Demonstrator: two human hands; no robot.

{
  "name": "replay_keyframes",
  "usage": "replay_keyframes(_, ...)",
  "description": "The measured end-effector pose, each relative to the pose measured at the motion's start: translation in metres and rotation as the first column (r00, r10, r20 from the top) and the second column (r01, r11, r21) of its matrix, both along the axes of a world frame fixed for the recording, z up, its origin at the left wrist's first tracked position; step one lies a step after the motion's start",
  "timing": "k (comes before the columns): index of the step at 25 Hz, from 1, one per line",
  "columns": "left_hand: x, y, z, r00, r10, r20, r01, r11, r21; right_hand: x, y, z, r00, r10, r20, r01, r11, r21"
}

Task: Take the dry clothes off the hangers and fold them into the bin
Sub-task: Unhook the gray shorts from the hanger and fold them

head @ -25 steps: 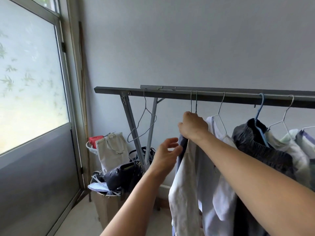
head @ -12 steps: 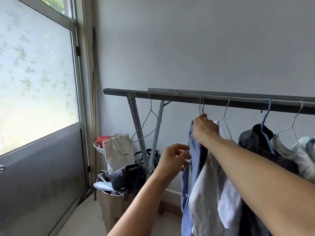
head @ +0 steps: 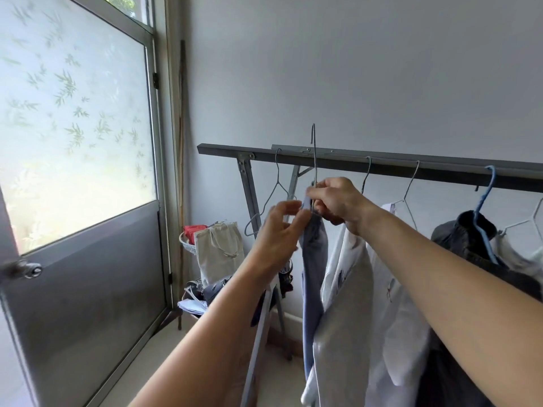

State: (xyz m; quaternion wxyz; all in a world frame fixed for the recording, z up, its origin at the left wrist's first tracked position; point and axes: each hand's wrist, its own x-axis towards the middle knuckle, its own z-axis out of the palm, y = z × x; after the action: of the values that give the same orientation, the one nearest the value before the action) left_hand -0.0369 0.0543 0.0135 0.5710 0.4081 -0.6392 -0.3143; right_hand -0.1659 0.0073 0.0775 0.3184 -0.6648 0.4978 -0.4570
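My right hand (head: 338,201) grips the neck of a grey wire hanger (head: 314,154) whose hook now stands above the grey rack bar (head: 440,168), off it. A blue garment (head: 313,265) hangs from that hanger. My left hand (head: 279,227) pinches the top edge of the blue garment just left of my right hand. Behind it hang a white shirt (head: 349,304) and another white garment (head: 390,283), then a dark garment (head: 470,239) on a blue hanger (head: 484,201). No bin is in view.
An empty wire hanger (head: 273,198) hangs at the rack's left end. A beige tote bag (head: 219,251), a white basket (head: 186,245) and dark bags (head: 217,289) are piled in the corner. A frosted glass door (head: 73,142) stands at the left.
My right hand lifted the hanger with the blue garment off the bar and moved it left. My left hand rose and took hold of the garment's top edge.
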Motion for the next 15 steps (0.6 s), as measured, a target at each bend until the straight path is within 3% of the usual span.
replay_keyframes(4, 0.021, 0.013, 0.008, 0.984, -0.103, 0.143, 0.101, 0.995, 0.015, 0.011, 0.014, -0.016, 0.997, 0.078, 0.009, -0.078, 0.997, 0.025)
replay_keyframes(7, 0.031, 0.026, 0.008, 0.914, -0.126, 0.385, 0.126, 0.992, 0.027, 0.019, 0.018, -0.03, 0.998, 0.056, 0.041, -0.059, 0.996, 0.064)
replay_keyframes(8, 0.032, 0.025, 0.008, 0.861, -0.048, 0.506, 0.076, 0.996, -0.035, 0.023, 0.019, -0.034, 0.996, 0.056, 0.071, -0.062, 0.995, 0.083)
replay_keyframes(10, 0.036, 0.023, 0.007, 0.662, 0.201, 0.722, -0.01, 0.966, -0.259, 0.028, 0.018, -0.042, 0.99, 0.039, 0.135, -0.054, 0.992, 0.112)
replay_keyframes(12, 0.044, 0.023, 0.005, 0.488, 0.362, 0.794, -0.035, 0.917, -0.397, 0.036, 0.018, -0.047, 0.978, -0.007, 0.21, -0.025, 0.989, 0.147)
replay_keyframes(15, 0.06, 0.021, 0.001, 0.509, 0.363, 0.781, -0.035, 0.915, -0.403, 0.045, 0.017, -0.054, 0.968, -0.055, 0.245, 0.005, 0.979, 0.202)
